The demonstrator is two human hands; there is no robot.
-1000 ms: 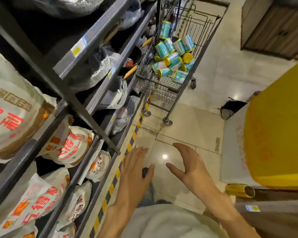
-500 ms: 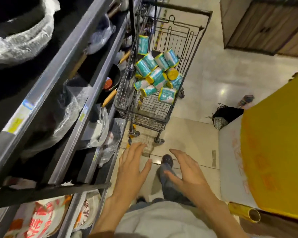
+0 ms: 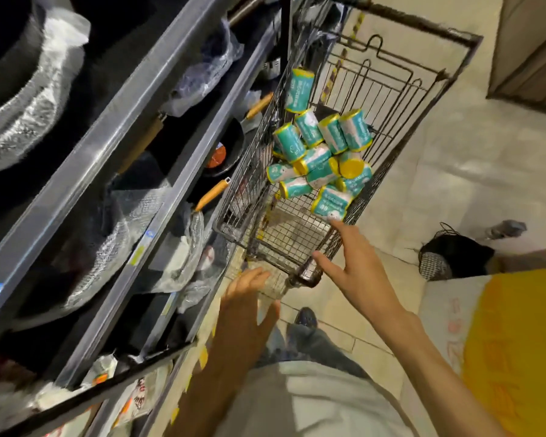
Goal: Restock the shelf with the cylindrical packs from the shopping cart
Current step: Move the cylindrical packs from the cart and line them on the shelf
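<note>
Cylindrical packs (image 3: 320, 152), teal and white with yellow ends, lie heaped against the far right side of the shopping cart (image 3: 448, 80), one standing apart at its far left wall. Left of the cart runs the grey metal shelf (image 3: 114, 143), its tiers holding plastic-wrapped pans with orange-yellow handles (image 3: 212, 194), and printed bags at the bottom left. The left hand (image 3: 246, 310) hovers below the cart's near edge, fingers straight and loosely spread, holding nothing. The right hand (image 3: 356, 266) reaches over the cart's near right corner, fingers wide apart, one fingertip touching the nearest pack (image 3: 331, 203). Farther right a dark bag (image 3: 451, 257) sits on the tiled floor, beside a yellow and white block (image 3: 517, 348)
</note>
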